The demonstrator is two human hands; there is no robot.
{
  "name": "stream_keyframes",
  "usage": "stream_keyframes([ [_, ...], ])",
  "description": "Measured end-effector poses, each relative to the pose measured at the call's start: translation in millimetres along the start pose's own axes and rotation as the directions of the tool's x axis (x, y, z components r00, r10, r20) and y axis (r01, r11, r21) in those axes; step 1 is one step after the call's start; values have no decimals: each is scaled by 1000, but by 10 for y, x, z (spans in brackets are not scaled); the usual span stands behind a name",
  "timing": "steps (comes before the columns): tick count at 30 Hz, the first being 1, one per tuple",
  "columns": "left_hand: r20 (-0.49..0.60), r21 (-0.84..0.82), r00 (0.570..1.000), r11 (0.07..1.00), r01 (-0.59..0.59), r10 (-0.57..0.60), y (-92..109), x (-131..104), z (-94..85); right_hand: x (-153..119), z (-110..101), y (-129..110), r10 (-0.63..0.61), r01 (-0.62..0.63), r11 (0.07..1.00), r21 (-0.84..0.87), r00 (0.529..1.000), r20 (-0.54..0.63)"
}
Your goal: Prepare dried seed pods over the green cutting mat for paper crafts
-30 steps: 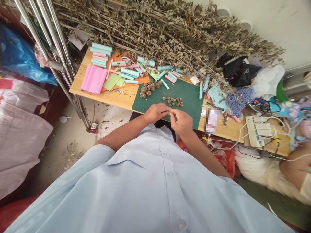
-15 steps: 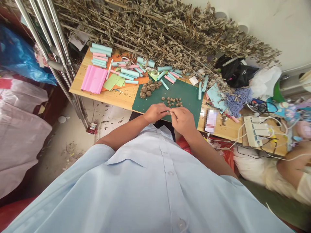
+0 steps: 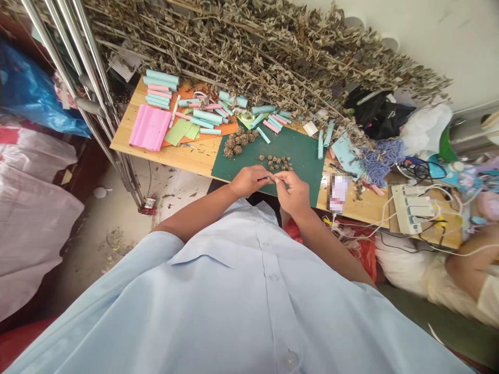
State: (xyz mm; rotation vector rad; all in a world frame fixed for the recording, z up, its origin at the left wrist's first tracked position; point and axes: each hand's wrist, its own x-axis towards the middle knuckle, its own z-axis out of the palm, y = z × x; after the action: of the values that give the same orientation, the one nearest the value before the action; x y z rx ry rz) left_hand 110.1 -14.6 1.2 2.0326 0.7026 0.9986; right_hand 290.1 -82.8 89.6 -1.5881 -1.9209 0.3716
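My left hand (image 3: pixel 251 180) and my right hand (image 3: pixel 292 191) meet fingertip to fingertip over the near edge of a green cutting mat (image 3: pixel 302 150). Both are closed in a pinch around something small, mostly hidden by the fingers; I cannot make out what it is. Just beyond my hands, small brown balls (image 3: pixel 276 161) of what looks like dried plant matter lie scattered on the mat. A heap of larger brown balls (image 3: pixel 236 143) sits at the mat's left part.
Dried leafy stalks (image 3: pixel 249 57) cover the table's back. Rolled blue paper tubes (image 3: pixel 205 117) and a pink sheet (image 3: pixel 149 127) lie left. A phone (image 3: pixel 337 193), blue yarn (image 3: pixel 384 161) and a power strip (image 3: pixel 407 209) are right. Metal crutches (image 3: pixel 91 93) lean at the left end. Another person's arm (image 3: pixel 470 259) shows at right.
My right hand has turned slightly and its fingers have shifted, showing more of the thumb and forefinger. My left hand stays nearly in place, still pinching.
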Motion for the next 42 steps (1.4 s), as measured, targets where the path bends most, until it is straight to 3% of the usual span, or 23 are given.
stream_keyframes([
  [6, 5, -14, 999, 999, -33, 33, -3, -7, -2, -7, -13, 23, -178, 189, 974, -127, 979, 94],
  [10, 4, 8, 1000, 1000, -30, 30, -1, -6, -1, 26, -13, 22, -194, 223, 958, -181, 967, 164],
  [14, 5, 11, 1000, 1000, -21, 21, -12, -4, 3, 64, -54, 15, -175, 188, 977, -99, 976, 130],
  [20, -11, 10, 1000, 1000, -20, 20, -45, -4, 33, -40, -14, 98, -28, 33, 997, 66, 997, -77],
  [27, -21, 27, 1000, 999, -22, 23, -63, -13, 32, -117, 196, 143, 53, -36, 988, 147, 993, -108],
  [34, -34, 24, 999, 999, -25, 26, -67, -10, 39, -61, 227, 105, 109, -90, 984, 154, 987, -118],
  [42, -32, 16, 999, 1000, -21, 21, -59, -11, 41, -50, 231, 100, 24, -9, 995, 97, 988, -152],
])
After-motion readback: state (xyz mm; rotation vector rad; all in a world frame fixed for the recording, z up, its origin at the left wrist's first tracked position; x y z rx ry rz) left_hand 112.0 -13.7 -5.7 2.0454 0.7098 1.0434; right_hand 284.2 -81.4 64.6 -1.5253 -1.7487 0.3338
